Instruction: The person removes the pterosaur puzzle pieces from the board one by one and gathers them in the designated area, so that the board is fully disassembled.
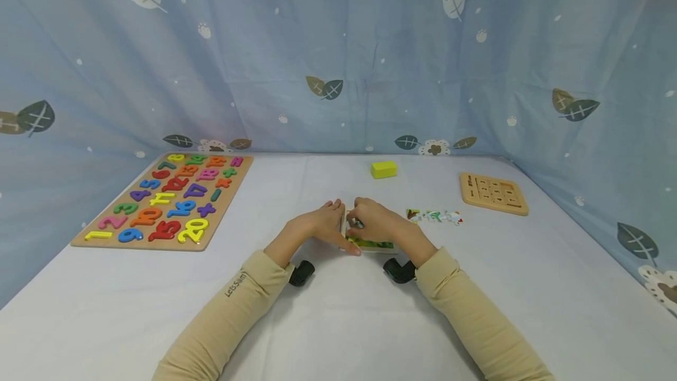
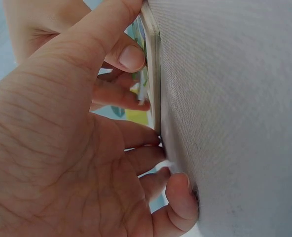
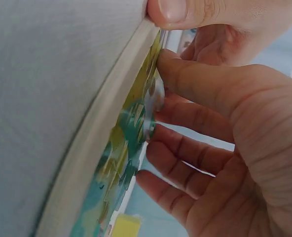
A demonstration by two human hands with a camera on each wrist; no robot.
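A small picture jigsaw board (image 1: pixel 378 246) with a pale wooden rim lies on the white table in front of me. My left hand (image 1: pixel 321 223) braces it, fingers extended along its left side and thumb at the near edge. In the left wrist view those fingertips touch the board's rim (image 2: pixel 157 74). Above the picture, my right hand (image 1: pixel 376 220) pinches a jigsaw piece (image 3: pixel 158 94) between thumb and fingers. The piece is blurred and partly hidden by the fingers. Green, yellow and teal parts of the picture (image 3: pixel 131 123) show beneath it.
Several loose jigsaw pieces (image 1: pixel 433 216) lie right of the board. Behind stands a yellow block (image 1: pixel 383 170). A wooden number tray (image 1: pixel 494 194) is at the right, and a large board of coloured numbers (image 1: pixel 217 234) at the left. A blue curtain (image 1: pixel 344 46) hangs behind the table.
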